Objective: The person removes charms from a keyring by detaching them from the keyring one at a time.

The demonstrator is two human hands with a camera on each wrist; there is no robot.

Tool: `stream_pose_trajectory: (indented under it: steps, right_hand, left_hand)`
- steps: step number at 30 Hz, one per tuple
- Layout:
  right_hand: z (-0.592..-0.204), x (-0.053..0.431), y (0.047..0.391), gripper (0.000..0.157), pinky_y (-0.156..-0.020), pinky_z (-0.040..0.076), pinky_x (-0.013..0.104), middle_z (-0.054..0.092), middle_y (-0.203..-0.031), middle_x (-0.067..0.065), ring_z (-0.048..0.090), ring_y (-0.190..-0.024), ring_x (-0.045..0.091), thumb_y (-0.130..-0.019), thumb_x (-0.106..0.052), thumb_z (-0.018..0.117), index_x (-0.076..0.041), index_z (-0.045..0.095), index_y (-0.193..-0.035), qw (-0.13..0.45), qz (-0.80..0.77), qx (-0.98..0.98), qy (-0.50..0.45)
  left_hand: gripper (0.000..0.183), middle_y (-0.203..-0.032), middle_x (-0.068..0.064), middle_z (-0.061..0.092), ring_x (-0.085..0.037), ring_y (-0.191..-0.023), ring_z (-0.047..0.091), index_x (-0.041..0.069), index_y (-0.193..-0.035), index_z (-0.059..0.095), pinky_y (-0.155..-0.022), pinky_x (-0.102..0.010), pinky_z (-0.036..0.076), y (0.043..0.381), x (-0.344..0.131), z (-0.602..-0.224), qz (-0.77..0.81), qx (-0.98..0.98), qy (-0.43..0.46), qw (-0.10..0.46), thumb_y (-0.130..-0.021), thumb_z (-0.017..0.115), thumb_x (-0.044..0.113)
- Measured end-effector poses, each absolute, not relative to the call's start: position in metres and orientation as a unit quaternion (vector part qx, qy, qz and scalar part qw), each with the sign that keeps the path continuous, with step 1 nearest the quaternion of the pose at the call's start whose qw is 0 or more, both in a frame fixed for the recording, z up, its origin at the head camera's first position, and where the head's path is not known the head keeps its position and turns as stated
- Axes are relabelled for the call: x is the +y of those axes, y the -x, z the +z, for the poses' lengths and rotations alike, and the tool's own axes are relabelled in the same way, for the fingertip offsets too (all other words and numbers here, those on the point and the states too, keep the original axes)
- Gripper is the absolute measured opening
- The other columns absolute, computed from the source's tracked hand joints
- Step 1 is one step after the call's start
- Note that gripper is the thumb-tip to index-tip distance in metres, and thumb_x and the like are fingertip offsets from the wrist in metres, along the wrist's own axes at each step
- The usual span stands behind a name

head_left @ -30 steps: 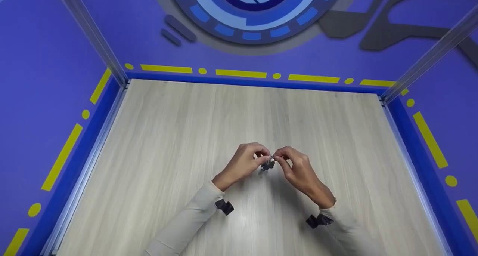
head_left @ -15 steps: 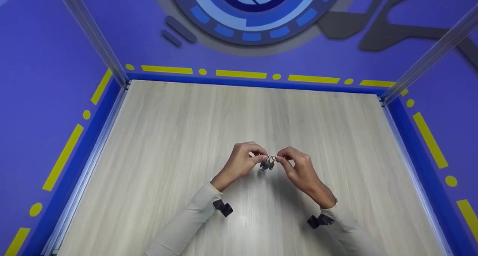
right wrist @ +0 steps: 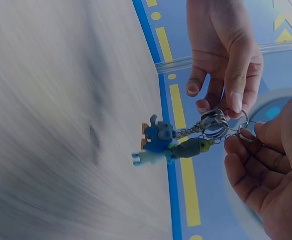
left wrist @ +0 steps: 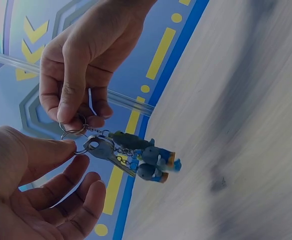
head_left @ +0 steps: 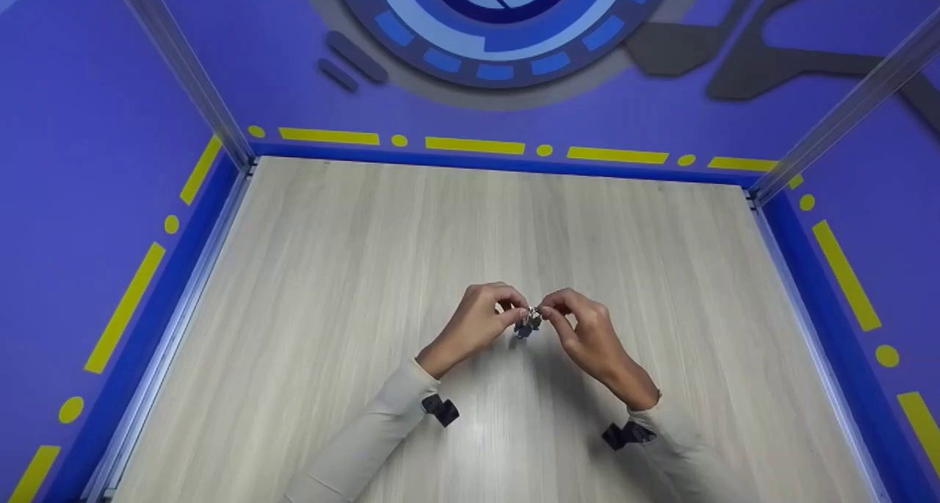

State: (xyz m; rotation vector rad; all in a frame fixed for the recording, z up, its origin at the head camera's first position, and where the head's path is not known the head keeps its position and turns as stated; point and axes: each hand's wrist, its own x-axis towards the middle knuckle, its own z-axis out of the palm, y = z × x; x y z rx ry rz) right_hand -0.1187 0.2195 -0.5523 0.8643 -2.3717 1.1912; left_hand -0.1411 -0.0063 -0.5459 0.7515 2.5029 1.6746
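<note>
- Left hand (head_left: 477,319) pinched metal key rings (right wrist: 213,115).
- Right hand (head_left: 587,334) pinched them opposite.
- A key (left wrist: 100,149) and figurine charms (left wrist: 155,161) hung over the counter (head_left: 367,253).

A person is wearing pale beige long sleeves, the left sleeve (head_left: 367,429) showing soft creases along the forearm and the right sleeve (head_left: 687,451) bunching into loose folds. Both sleeves are fitting closely near the wrists. A small black camera (head_left: 440,409) is jutting from the inner side of the left cuff, and a matching angular black camera (head_left: 628,435) is sitting at the right. The left hand (head_left: 477,316) and right hand (head_left: 591,334) are showing bare, with short fingernails (right wrist: 236,101).
</note>
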Motion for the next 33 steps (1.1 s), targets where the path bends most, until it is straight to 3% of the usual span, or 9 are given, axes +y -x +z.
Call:
stream_pose_trajectory:
  steps: [5,14,17,22,29,33]
  right_hand:
    - [-0.552,0.219,0.119,0.003,-0.077,0.058,0.021,0.076,-0.098,0.003,0.073,-0.084,0.016,-0.103,0.001,0.074,-0.001,0.072,-0.104,0.176,0.406,-0.841,-0.312]
    - [-0.553,0.218,0.123,0.012,-0.073,0.060,0.034,0.075,-0.097,0.004,0.071,-0.085,0.019,-0.097,0.007,0.079,-0.004,0.073,-0.099,0.195,0.418,-0.823,-0.330]
    - [-0.553,0.217,0.123,0.017,-0.071,0.060,0.037,0.075,-0.096,0.002,0.071,-0.083,0.019,-0.094,0.010,0.080,-0.005,0.073,-0.097,0.197,0.431,-0.818,-0.327]
    - [-0.557,0.218,0.123,0.022,-0.071,0.058,0.032,0.076,-0.095,0.000,0.070,-0.081,0.017,-0.092,0.012,0.081,-0.008,0.075,-0.096,0.188,0.441,-0.822,-0.308]
    - [-0.561,0.219,0.122,0.028,-0.074,0.060,0.028,0.077,-0.095,0.001,0.072,-0.083,0.019,-0.088,0.017,0.082,-0.009,0.075,-0.097,0.170,0.456,-0.824,-0.292]
    - [-0.561,0.219,0.122,0.030,-0.077,0.059,0.023,0.077,-0.096,0.000,0.073,-0.084,0.019,-0.087,0.018,0.082,-0.010,0.075,-0.097,0.155,0.468,-0.822,-0.285]
  left_hand:
    - [0.003,-0.096,-0.003,0.079,-0.013,-0.088,0.071,0.005,-0.098,0.083,-0.078,-0.029,0.058,0.141,-0.006,-0.544,0.525,0.812,-0.256,0.011,-0.099,0.080,0.004]
    - [0.009,-0.091,0.000,0.078,-0.009,-0.083,0.068,0.011,-0.093,0.082,-0.079,-0.038,0.061,0.138,-0.007,-0.543,0.511,0.820,-0.256,-0.016,-0.097,0.083,0.004]
    - [0.008,-0.091,0.000,0.078,-0.007,-0.082,0.068,0.010,-0.093,0.083,-0.077,-0.036,0.061,0.138,-0.009,-0.543,0.519,0.816,-0.254,-0.018,-0.096,0.084,0.004]
    - [0.005,-0.091,-0.002,0.079,-0.009,-0.083,0.070,0.007,-0.093,0.084,-0.076,-0.027,0.060,0.139,-0.011,-0.544,0.534,0.808,-0.248,-0.016,-0.095,0.085,0.002]
    - [0.006,-0.093,0.003,0.079,-0.008,-0.087,0.070,0.009,-0.093,0.084,-0.078,-0.035,0.063,0.137,-0.016,-0.547,0.563,0.796,-0.225,-0.003,-0.095,0.085,0.003]
    - [0.006,-0.093,0.004,0.080,-0.007,-0.087,0.071,0.009,-0.094,0.084,-0.077,-0.033,0.062,0.137,-0.017,-0.548,0.571,0.792,-0.217,-0.005,-0.095,0.085,0.003]
